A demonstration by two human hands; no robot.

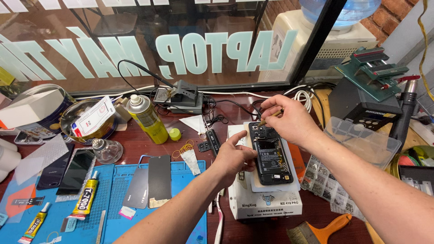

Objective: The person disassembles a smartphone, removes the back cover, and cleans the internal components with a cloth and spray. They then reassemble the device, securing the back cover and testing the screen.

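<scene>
An opened black phone lies back-up on a white heating plate, its inner boards and battery exposed. My left hand rests against the phone's left edge, thumb on its side and forefinger pointing toward the top. My right hand hovers over the phone's upper end, pinching a thin yellowish tool whose tip touches the top of the phone near the camera area.
A yellow spray can, a glass bottle, glue tubes, spare phones and back covers sit on blue mats at left. A clear screw organiser and lidded box stand right. A brush lies at the front.
</scene>
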